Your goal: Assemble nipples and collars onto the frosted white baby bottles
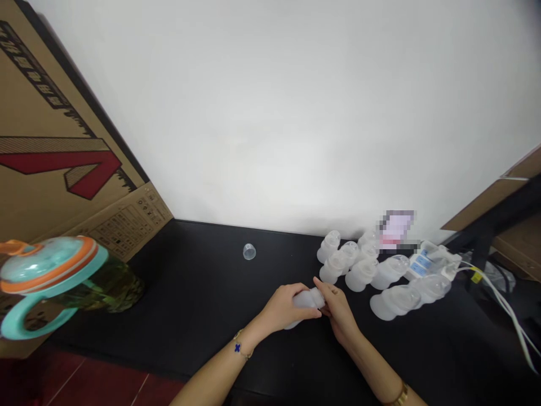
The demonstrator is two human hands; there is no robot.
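My left hand (282, 309) is wrapped round the body of a small frosted white bottle (305, 301) lying sideways on the black table (198, 293). My right hand (336, 307) is closed on the bottle's neck end, fingers pinched at its top. Both hands meet over the table's middle. A cluster of several similar frosted bottles (366, 270) lies just beyond and to the right of my hands. A small clear cap (249, 251) stands alone farther back, left of the hands.
A large jug with a teal and orange lid (54, 276) stands at the left edge. A big cardboard box (54, 141) leans on the wall behind it. A white power strip (431, 260) with cables lies at the right, by a dark stand.
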